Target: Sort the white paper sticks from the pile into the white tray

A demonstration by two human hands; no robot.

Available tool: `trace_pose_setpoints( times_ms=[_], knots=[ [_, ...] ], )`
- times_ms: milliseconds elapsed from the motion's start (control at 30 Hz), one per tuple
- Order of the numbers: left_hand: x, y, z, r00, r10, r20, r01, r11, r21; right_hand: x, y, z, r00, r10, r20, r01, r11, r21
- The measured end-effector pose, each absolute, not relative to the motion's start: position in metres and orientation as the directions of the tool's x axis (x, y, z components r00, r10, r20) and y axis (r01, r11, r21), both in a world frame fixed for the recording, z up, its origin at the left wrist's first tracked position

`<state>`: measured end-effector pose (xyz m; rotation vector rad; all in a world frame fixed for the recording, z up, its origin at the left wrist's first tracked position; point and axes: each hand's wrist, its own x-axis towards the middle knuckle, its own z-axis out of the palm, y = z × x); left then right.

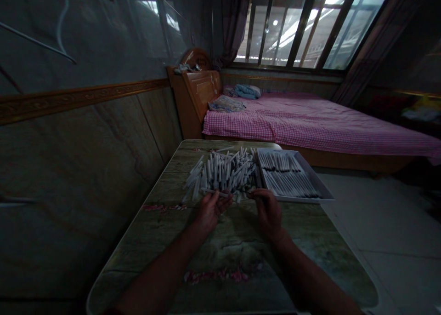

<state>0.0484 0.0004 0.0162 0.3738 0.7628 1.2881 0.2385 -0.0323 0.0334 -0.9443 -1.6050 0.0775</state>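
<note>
My left hand [211, 209] is closed around a slim white pen-like tube [214, 192], which lies crosswise in its fingers. To the right, my right hand [268, 210] is pinched near the front of the pile; a small dark thing shows at its fingertips, too dim to name. Just beyond both hands spreads a loose pile of white pen-like tubes [223, 170], lying at many angles. Beside the pile, right of it, sits a shallow white tray [319, 179] with similar tubes, dark at one end, laid side by side in two rows.
The tray and pile stand on a low table [220, 246] with a green wood-like, flower-printed top. A tiled wall [86, 168] runs close along the left. Behind the table is a bed [296, 117] with a pink checked sheet, under a window [292, 34].
</note>
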Motion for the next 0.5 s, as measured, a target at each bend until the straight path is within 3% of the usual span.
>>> trace_pose_setpoints(
  times_ms=[500],
  knots=[
    [0.046, 0.004, 0.023, 0.067, 0.931, -0.360, -0.770, 0.277, 0.574, 0.231, -0.045, 0.043, 0.028, 0.647, 0.762, 0.383, 0.697, -0.606]
  ],
)
